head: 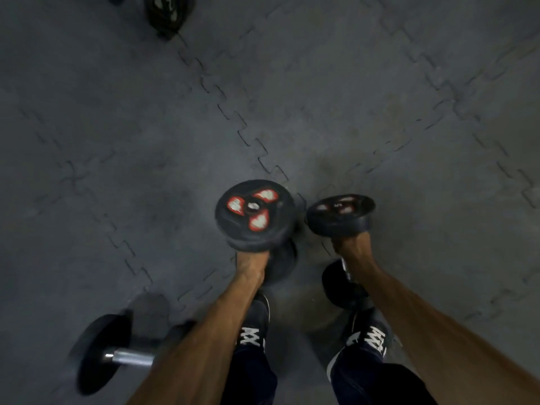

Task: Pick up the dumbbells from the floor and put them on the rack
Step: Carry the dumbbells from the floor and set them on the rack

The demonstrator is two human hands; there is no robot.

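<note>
Larger dumbbell (254, 214) is hanging near the view's centre, left hand (251, 263) curling round its handle. At its three o'clock, right hand (349, 244) is gripping the smaller dumbbell (340, 214). Third dumbbell (128, 356) is lying on the floor (146, 141) at seven o'clock.

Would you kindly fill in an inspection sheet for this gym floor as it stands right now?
Surface: grey interlocking floor mats, seams visible.
Job's things: left dumbbell and right dumbbell held end-up; third dumbbell lies on the mats, lower left; rack not in view.
Clutter: dark object at the top edge, too blurred to identify.
Grippers: left hand grips the left dumbbell's handle; right hand grips the right dumbbell's handle.
Cables: nothing seen.
Surroundings: the person's shoes on the mats.
</note>
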